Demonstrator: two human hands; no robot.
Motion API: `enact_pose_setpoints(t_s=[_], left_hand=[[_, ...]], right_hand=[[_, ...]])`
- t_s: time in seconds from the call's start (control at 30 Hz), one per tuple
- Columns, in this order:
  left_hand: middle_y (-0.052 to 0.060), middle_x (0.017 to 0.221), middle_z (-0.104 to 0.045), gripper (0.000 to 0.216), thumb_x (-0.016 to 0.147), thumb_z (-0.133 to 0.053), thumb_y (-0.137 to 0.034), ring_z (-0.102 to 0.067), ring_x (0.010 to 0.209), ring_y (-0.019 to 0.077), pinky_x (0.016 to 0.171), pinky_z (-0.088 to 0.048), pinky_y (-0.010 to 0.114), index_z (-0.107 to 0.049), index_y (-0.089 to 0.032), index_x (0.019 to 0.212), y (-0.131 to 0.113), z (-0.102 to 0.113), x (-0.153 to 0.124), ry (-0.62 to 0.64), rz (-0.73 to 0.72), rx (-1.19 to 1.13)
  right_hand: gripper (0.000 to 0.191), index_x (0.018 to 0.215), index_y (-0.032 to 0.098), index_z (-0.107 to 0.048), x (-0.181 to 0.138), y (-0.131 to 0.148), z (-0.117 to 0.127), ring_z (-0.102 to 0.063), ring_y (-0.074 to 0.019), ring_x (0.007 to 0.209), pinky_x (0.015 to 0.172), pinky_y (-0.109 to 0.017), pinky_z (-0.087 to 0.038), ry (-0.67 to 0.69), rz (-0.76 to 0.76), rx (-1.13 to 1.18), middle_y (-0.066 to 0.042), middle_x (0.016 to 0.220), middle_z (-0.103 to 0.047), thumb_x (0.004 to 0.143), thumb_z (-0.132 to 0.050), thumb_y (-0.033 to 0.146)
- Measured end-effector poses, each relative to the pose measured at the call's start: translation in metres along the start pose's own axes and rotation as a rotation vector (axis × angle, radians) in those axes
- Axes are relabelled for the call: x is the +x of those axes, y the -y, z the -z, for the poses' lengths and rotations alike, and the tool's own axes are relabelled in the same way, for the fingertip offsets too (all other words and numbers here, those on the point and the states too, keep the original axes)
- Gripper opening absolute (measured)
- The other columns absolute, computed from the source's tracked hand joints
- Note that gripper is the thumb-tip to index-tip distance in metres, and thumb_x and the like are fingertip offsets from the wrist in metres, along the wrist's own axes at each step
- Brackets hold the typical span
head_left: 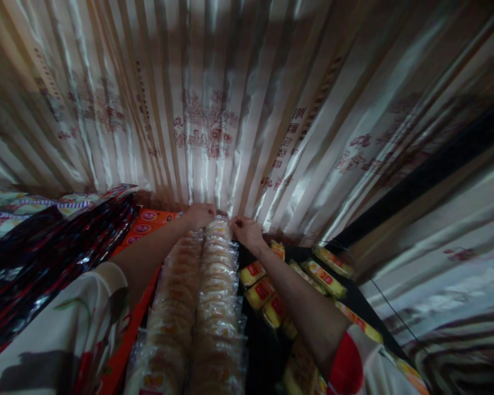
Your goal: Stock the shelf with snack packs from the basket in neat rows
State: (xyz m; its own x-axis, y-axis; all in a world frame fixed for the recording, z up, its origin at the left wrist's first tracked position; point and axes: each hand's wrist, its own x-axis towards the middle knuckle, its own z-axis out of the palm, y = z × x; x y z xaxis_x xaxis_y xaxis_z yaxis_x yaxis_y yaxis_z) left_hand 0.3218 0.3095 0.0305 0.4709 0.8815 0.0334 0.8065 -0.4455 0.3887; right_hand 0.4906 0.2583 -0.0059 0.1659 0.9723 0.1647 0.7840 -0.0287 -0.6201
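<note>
Two long rows of clear-wrapped round biscuit packets (208, 296) run away from me toward a striped curtain. My left hand (200, 215) is curled at the far end of the left row, fingers closed over the last packets. My right hand (245, 229) is pinched shut at the far end of the right row, touching the top packet there. What either hand grips is too small to make out. Both forearms stretch forward over the rows.
A shiny striped curtain (230, 120) with red printed patterns hangs just behind the rows. Orange packets (146, 222) and dark red-black wrapped goods (45, 263) lie on the left. Small yellow packets (267, 296) sit on a dark surface at the right.
</note>
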Motion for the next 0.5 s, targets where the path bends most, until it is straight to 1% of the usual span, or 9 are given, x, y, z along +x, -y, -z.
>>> enact_pose_setpoints(t_s=[0.1, 0.13, 0.23, 0.37, 0.43, 0.5], left_hand=[[0.002, 0.089, -0.07, 0.023, 0.078, -0.052, -0.03, -0.062, 0.084, 0.016, 0.068, -0.045, 0.02, -0.069, -0.018, 0.088, 0.0003, -0.0002, 0.0, 0.029, -0.012, 0.005], [0.001, 0.089, -0.07, 0.023, 0.077, -0.054, -0.031, -0.062, 0.083, 0.0158, 0.068, -0.045, 0.019, -0.069, -0.019, 0.089, 0.0005, -0.0006, 0.0, 0.032, -0.02, 0.011], [0.002, 0.09, -0.07, 0.021, 0.075, -0.057, -0.026, -0.062, 0.083, 0.0144, 0.068, -0.044, 0.018, -0.069, -0.018, 0.089, 0.0013, -0.0022, 0.0008, 0.029, -0.048, 0.031], [0.003, 0.09, -0.069, 0.017, 0.074, -0.056, -0.02, -0.062, 0.085, 0.0141, 0.071, -0.044, 0.018, -0.067, -0.016, 0.087, 0.0007, -0.0037, 0.0019, 0.01, -0.063, 0.056], [0.004, 0.088, -0.069, 0.017, 0.075, -0.054, -0.018, -0.062, 0.083, 0.0146, 0.071, -0.044, 0.019, -0.066, -0.015, 0.087, -0.0003, -0.004, 0.0015, -0.004, -0.058, 0.073], [0.004, 0.088, -0.069, 0.017, 0.076, -0.053, -0.017, -0.062, 0.081, 0.0147, 0.069, -0.044, 0.02, -0.065, -0.015, 0.087, -0.0007, -0.0044, 0.0008, -0.016, -0.058, 0.083]], right_hand=[[0.014, 0.076, 0.021, -0.064, -0.0016, 0.0014, -0.0019, -0.06, -0.0118, 0.06, 0.057, -0.02, -0.043, -0.02, -0.036, -0.006, 0.002, 0.066, -0.066, 0.081, -0.051, 0.024], [0.014, 0.076, 0.021, -0.063, -0.0019, 0.001, -0.0027, -0.06, -0.0118, 0.06, 0.057, -0.02, -0.044, -0.023, -0.045, 0.0, 0.002, 0.066, -0.065, 0.081, -0.05, 0.024], [0.014, 0.075, 0.021, -0.062, -0.0017, -0.0021, -0.0059, -0.059, -0.0118, 0.059, 0.056, -0.02, -0.044, -0.027, -0.042, 0.03, 0.002, 0.064, -0.064, 0.081, -0.049, 0.022], [0.014, 0.075, 0.021, -0.061, -0.0002, -0.0064, -0.0091, -0.058, -0.0121, 0.059, 0.058, -0.021, -0.045, -0.031, -0.016, 0.082, 0.002, 0.062, -0.061, 0.081, -0.048, 0.023], [0.014, 0.075, 0.021, -0.06, -0.0007, -0.0061, -0.0071, -0.057, -0.0126, 0.06, 0.059, -0.022, -0.045, -0.042, -0.016, 0.08, 0.002, 0.063, -0.061, 0.081, -0.048, 0.025], [0.012, 0.078, 0.02, -0.059, -0.0033, -0.0042, -0.0012, -0.057, -0.013, 0.063, 0.062, -0.024, -0.045, -0.084, 0.019, 0.033, 0.0, 0.068, -0.061, 0.081, -0.049, 0.026]])
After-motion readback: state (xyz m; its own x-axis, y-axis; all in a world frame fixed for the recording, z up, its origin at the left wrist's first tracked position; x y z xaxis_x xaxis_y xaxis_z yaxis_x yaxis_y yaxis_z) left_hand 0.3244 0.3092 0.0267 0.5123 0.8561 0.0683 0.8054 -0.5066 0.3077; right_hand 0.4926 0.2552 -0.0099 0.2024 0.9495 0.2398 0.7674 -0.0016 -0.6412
